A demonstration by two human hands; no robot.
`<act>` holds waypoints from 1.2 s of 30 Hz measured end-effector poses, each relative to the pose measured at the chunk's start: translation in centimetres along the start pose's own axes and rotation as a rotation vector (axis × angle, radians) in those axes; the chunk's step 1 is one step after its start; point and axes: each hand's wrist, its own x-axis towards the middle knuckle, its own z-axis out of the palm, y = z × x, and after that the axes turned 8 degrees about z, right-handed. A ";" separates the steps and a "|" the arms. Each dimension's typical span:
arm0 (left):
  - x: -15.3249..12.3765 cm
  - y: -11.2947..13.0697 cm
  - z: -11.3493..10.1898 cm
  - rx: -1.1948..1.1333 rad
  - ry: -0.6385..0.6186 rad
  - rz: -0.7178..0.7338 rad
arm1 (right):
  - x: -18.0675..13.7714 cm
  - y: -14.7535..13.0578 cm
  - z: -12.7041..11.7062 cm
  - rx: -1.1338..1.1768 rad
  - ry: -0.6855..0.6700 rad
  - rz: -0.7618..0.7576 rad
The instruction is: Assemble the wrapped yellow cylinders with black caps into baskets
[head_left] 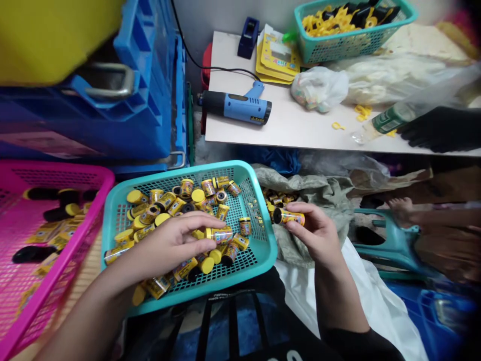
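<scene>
A turquoise basket (265, 240) holds many small printed tubes with yellow or black ends. Above it, my left hand (176, 245) is closed, thumb and fingers around a yellow-capped tube (221, 234) lying almost level. Just past the basket's right rim, my right hand (317, 230) pinches another printed tube (293, 216), its black end pointing left. Beneath that hand is an open grey-green woven sack (300, 245) with more tubes (276, 198) inside.
A pink basket (93, 175) with black and yellow pieces stands left, beside blue crates (146, 110). On the white table (233, 135) lie a heat gun (240, 106), yellow cards (278, 55) and a basket of yellow parts (338, 42). Another person's foot (400, 208) is at right.
</scene>
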 end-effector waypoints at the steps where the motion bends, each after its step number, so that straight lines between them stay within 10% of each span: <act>1: 0.5 0.5 0.4 -0.043 -0.002 -0.015 | 0.0 0.2 -0.4 0.021 0.058 0.007; 8: 6.5 4.8 5.3 0.189 -0.020 0.188 | 0.2 2.4 -5.2 -0.512 0.364 0.158; 13: 5.1 3.2 3.0 0.630 -0.037 0.112 | 0.0 1.8 -4.1 -0.566 0.357 0.088; 20: -4.9 -2.5 0.9 0.729 -0.023 -0.205 | 0.8 -1.9 5.4 -0.944 -0.463 -0.241; 25: -6.0 -3.3 1.6 0.609 -0.028 -0.185 | 2.5 -1.7 8.7 -1.367 -0.705 -0.202; 30: -6.0 -3.0 0.0 0.393 0.202 -0.246 | 3.7 -2.9 6.8 -1.117 -0.620 -0.337; 36: -5.0 -1.7 0.3 0.181 0.083 -0.159 | 1.6 -3.5 5.3 -0.460 -0.549 -0.206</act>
